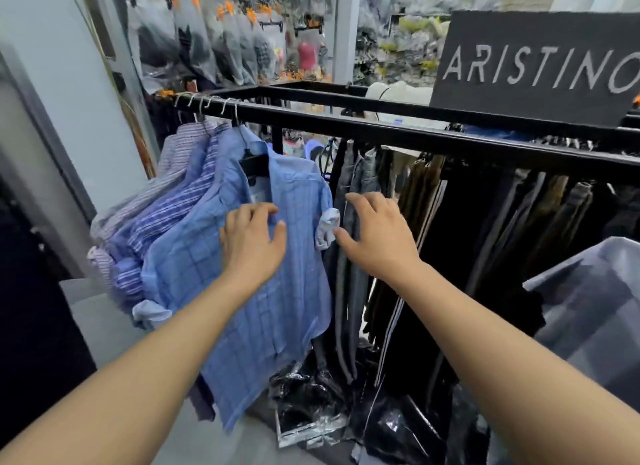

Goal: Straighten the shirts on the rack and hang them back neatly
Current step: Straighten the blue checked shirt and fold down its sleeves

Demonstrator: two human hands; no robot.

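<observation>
- Fingers (242, 215) of L hand (252, 246): slightly spread, loosely bent, lying on front of blue checked shirt (277, 291). Thumb out toward 3 o'clock, also on the cloth. Nothing pinched.
- R hand (379, 239): fingers (367, 201) spread and gently arched, palm down, over the trousers (349, 274). Thumb tip points to 9 o'clock, right at shirt's rolled cuff (327, 227); touching or just short, can't tell.
- Blue checked shirt: centre-left of view, on black hanger (254, 163) whose hook goes over the black rack (346, 122) rail at 12 o'clock of the shirt. Hangs tilted, hem swung toward 7 o'clock. Collar open, front faces camera.
- Striped shirts (166, 208): bunched at 9 o'clock of the checked one, same rail, wire hooks close together, cloth pressed shirt to shirt.
- Trousers: grey, brown and dark pairs in a tight row along the rail, from 3 o'clock of the shirt to frame's right edge.
- Sign (540, 70): dark board at 1–2 o'clock of view, standing on top of rack. Pale caps read "ARISTINO".
- Plastic bags (311, 395): shiny, dark, on floor at 6 o'clock, under the shirt's hem.
- Bagged clothes (207, 42): background at 11 o'clock, clear covers, orange clips. Too blurred to read any labels.
</observation>
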